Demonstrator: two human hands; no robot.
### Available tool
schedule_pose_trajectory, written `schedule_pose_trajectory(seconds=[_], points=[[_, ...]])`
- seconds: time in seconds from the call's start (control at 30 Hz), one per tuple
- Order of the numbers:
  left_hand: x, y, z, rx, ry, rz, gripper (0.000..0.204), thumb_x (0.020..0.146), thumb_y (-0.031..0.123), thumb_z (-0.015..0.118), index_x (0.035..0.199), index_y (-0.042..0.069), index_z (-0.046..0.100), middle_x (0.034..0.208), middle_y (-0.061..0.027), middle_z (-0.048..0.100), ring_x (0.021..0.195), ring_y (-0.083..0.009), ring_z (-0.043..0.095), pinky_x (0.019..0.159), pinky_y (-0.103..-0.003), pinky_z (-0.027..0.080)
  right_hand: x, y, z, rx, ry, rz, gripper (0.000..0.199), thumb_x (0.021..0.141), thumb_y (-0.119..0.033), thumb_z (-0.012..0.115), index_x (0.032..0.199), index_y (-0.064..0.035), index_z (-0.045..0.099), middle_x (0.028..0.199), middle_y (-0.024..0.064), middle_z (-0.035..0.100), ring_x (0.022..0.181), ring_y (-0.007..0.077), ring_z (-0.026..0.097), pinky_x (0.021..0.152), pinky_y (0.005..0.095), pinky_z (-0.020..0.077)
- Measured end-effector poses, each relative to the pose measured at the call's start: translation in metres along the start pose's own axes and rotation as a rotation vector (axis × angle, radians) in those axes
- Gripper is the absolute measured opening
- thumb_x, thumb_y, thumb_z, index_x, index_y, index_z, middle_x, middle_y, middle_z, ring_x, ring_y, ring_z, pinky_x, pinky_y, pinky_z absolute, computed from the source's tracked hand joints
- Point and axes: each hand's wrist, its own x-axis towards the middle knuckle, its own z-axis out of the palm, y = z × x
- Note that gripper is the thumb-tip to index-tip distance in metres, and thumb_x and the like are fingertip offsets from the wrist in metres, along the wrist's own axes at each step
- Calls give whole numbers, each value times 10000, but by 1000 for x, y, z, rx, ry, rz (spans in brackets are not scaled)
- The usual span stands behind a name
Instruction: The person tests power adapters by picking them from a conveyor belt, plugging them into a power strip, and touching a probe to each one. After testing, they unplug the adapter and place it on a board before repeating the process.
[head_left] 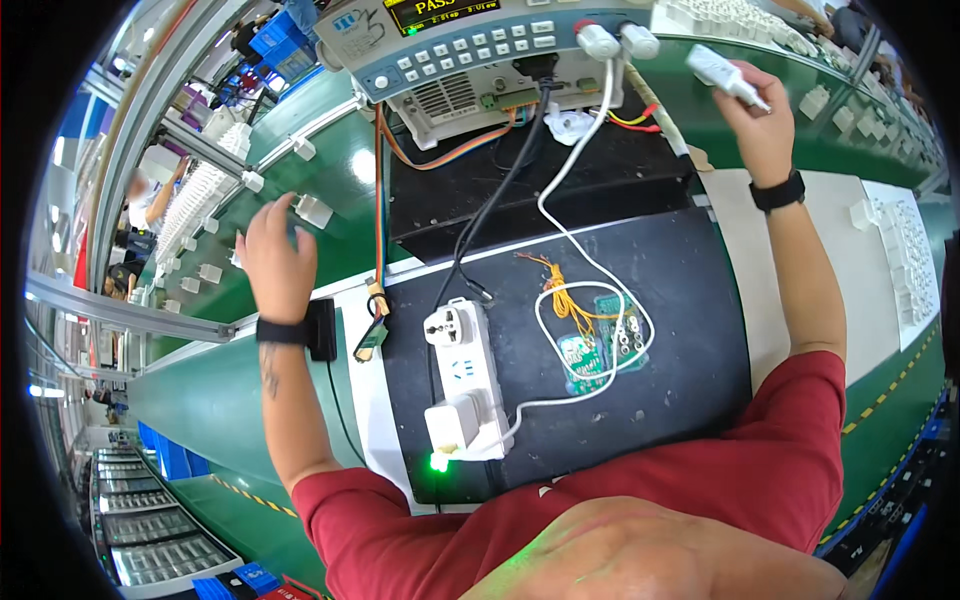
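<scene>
Stretched out to the left over the green conveyor, my left hand has its fingers apart. A white charger block lies just beyond its fingertips. My right hand, raised at the far right, grips a white power adapter whose narrow end points back toward the palm. On the black mat between my arms, a white power strip carries a plugged-in white charger, with a green light glowing beside it. A white cable runs from there, loops over green circuit boards and rises to the tester.
Ahead stands a grey bench tester with a lit display, on a black platform. Orange wires lie by the boards. White trays sit at the right. Metal rails border the left conveyor, where more white chargers rest.
</scene>
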Motion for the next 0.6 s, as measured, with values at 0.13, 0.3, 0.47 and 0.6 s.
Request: schedule_pose_trajectory(seconds=[0.13, 0.3, 0.47, 0.6], points=[[-32, 47, -61, -779, -285, 27, 250, 724, -1, 578, 974, -3, 596, 934, -112, 618, 864, -230, 590, 789, -308, 441, -41, -103, 29, 209, -295, -423, 350, 714, 71, 639, 1007, -23, 473, 1085, 158, 546, 967, 243, 562, 831, 333, 455], [-65, 94, -100, -1209, -340, 304, 496, 863, 220, 530, 1250, -46, 370, 1232, -152, 460, 1119, -248, 460, 935, -326, 348, -76, -193, 96, 197, -494, -806, 293, 661, -19, 678, 912, -43, 528, 950, 157, 605, 926, 312, 590, 760, 390, 462], [-73, 90, -104, -1734, -99, -195, 442, 895, 83, 455, 1291, -58, 319, 1196, -119, 486, 1073, -173, 490, 918, -283, 376, -97, -219, 136, 207, -338, -798, 390, 676, 17, 600, 1056, -37, 533, 1127, 140, 540, 1013, 289, 538, 818, 369, 439], [-70, 78, -73, -1484, -150, -192, 468, 848, 24, 534, 1276, -50, 361, 1123, -110, 533, 992, -150, 528, 853, -267, 421, -101, -212, 121, 130, -602, -340, 496, 665, 54, 472, 1151, -37, 502, 1250, 146, 443, 1177, 293, 414, 948, 362, 357]])
